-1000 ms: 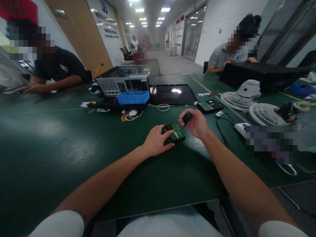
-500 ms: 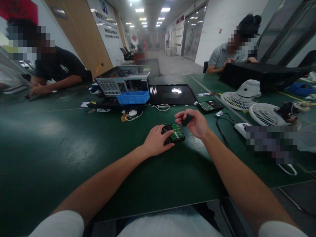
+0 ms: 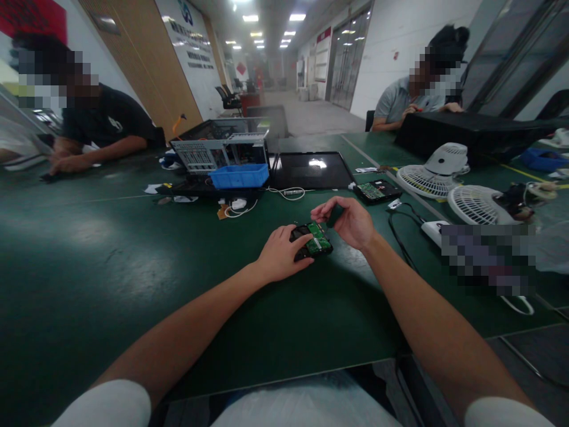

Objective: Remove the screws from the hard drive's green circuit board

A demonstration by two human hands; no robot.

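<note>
Two bare hands work close together over a green-topped desk [image 3: 133, 255]. The left hand [image 3: 281, 252] is partly spread, palm down, holding a small, flat, black device with a green circuit board [image 3: 319, 238] against the desk; one finger reaches onto the board and the thumb lies along the near edge. The right hand [image 3: 353, 222], raised just beyond and to the right of that device, is curled around a dark, rounded handle [image 3: 336, 215]; its lower end is too small to make out.

Just beyond the right hand lies a second black device with a circuit board [image 3: 377, 191]. Farther past both hands are a glossy black rectangular panel [image 3: 306, 173] and, left of it, an opened grey metal computer case [image 3: 195, 155] with a shallow blue plastic tray [image 3: 240, 177] in front.

To the right of the right hand are a black cable [image 3: 393, 230], a white power strip [image 3: 430, 233] and two white fans with slatted grilles [image 3: 475, 204]. Across the desk, well apart from the hands, sit a person in a black shirt [image 3: 118, 121] at left and another in a grey shirt [image 3: 393, 98] at right.
</note>
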